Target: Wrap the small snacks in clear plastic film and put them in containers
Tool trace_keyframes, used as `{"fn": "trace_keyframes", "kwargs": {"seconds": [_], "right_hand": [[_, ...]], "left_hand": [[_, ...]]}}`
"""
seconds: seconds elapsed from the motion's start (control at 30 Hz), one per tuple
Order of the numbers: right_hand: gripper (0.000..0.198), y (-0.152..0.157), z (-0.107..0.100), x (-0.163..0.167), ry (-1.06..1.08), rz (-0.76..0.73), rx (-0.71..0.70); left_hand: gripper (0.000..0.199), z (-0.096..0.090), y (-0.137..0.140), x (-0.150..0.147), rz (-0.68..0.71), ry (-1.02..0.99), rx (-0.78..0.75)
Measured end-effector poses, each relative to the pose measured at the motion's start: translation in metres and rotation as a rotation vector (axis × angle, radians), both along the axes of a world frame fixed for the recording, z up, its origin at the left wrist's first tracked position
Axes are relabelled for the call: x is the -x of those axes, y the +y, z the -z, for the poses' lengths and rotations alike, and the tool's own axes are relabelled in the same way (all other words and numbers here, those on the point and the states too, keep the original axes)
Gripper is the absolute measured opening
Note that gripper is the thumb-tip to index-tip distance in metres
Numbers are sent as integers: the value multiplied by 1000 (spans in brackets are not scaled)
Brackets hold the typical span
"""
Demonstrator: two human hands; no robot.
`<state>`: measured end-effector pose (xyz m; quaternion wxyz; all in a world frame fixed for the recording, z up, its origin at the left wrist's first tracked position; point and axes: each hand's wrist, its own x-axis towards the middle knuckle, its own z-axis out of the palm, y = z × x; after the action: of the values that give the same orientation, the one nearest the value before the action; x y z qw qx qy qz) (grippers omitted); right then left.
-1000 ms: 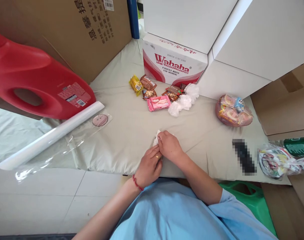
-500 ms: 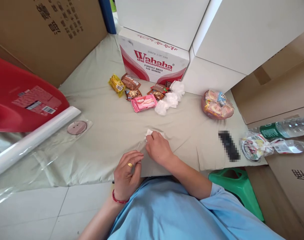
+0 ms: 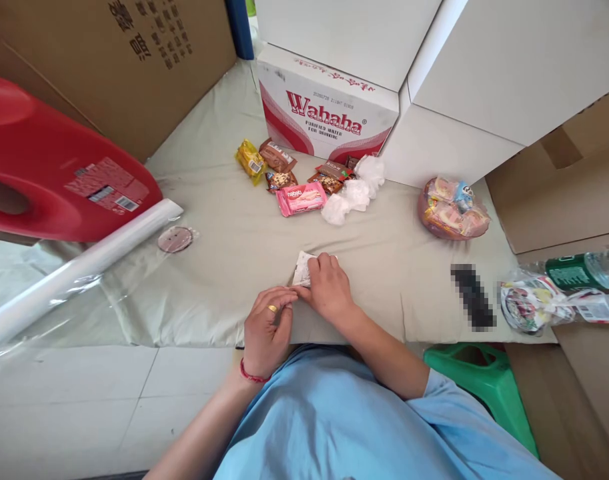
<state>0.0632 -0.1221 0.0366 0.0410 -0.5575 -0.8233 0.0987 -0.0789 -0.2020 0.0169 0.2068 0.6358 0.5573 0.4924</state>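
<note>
Under the curled fingers of my right hand (image 3: pixel 329 283) is a small white packet (image 3: pixel 301 269) with a clear, shiny surface, lying on the cloth. The hand grips its right part and hides much of it. My left hand (image 3: pixel 268 325), wearing a gold ring and a red bracelet, is just to the left and nearer to me. Its fingers are bent and pressed together, with the fingertips against my right thumb. What they pinch, if anything, is hidden. Beyond my hands lie a pink nabati wafer pack (image 3: pixel 301 199) and several crumpled white film bundles (image 3: pixel 355 193).
A roll of clear film (image 3: pixel 94 267) and a red jug (image 3: pixel 69 167) stand at the left. Brown snack packs (image 3: pixel 279 157) and a yellow one (image 3: pixel 250 161) lie before the Wahaba box (image 3: pixel 329 113). On the right are a snack bowl (image 3: pixel 454 230), a blurred dark object (image 3: pixel 473 298) and bottles (image 3: pixel 579 273).
My hands have come closer together, and my left fingertips now meet my right thumb. More of the white packet shows, and it looks turned. The whole view has shifted slightly.
</note>
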Motion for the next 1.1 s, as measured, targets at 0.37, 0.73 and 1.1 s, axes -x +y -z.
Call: {"fn": "trace_keyframes", "kwargs": {"seconds": [0.37,0.73,1.1], "right_hand": [[20,12,11,-20,397,11,61],[27,2,-3,8,95,-165,32],[28,1,11,-6,108,-163,-25]], "left_hand": [[31,16,24,-1,128,326,12],[31,17,6,5,161,163,3],[29,12,-3,23,41,23,-24]]}}
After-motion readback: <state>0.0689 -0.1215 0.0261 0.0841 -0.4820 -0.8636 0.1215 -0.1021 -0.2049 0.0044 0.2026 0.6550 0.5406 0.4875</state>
